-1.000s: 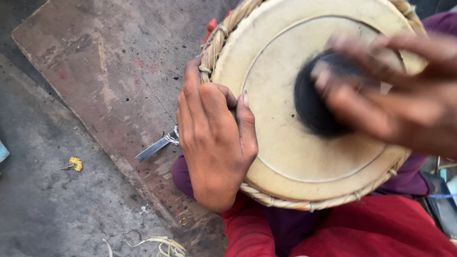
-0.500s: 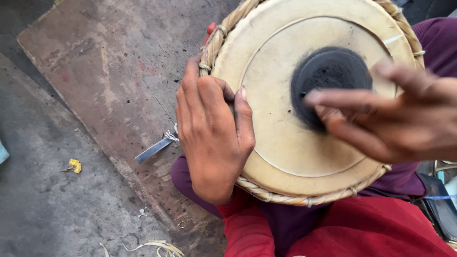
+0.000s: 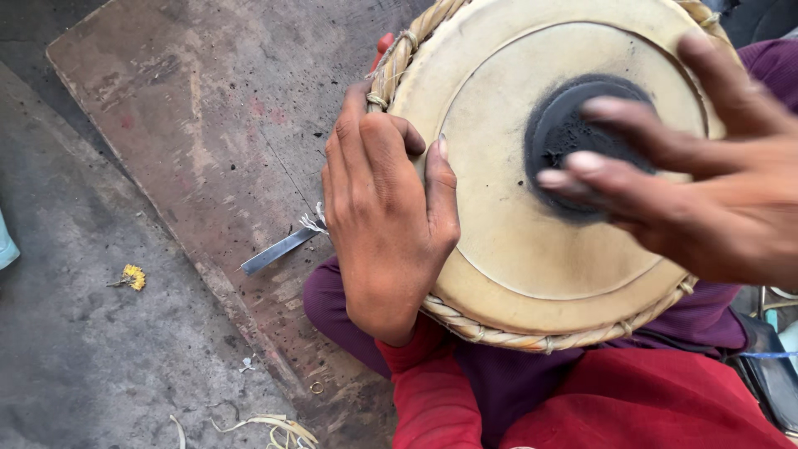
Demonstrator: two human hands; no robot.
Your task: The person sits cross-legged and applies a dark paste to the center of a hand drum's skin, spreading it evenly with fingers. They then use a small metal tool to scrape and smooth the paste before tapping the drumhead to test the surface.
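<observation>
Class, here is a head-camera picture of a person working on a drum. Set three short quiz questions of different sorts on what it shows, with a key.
1. True or false: the left hand lies flat on the floor, away from the drum.
2. Multiple choice: the fingers of the right hand are spread over A) the yellow flower, B) the black patch on the drumhead, C) the metal blade.
3. Fill in: a braided ____ runs round the drum's rim.

Key
1. False: it grips the drum's rim, thumb on the skin.
2. B.
3. Cord. The metal blade lies on the board left of the drum, and the yellow flower on the floor.
</observation>
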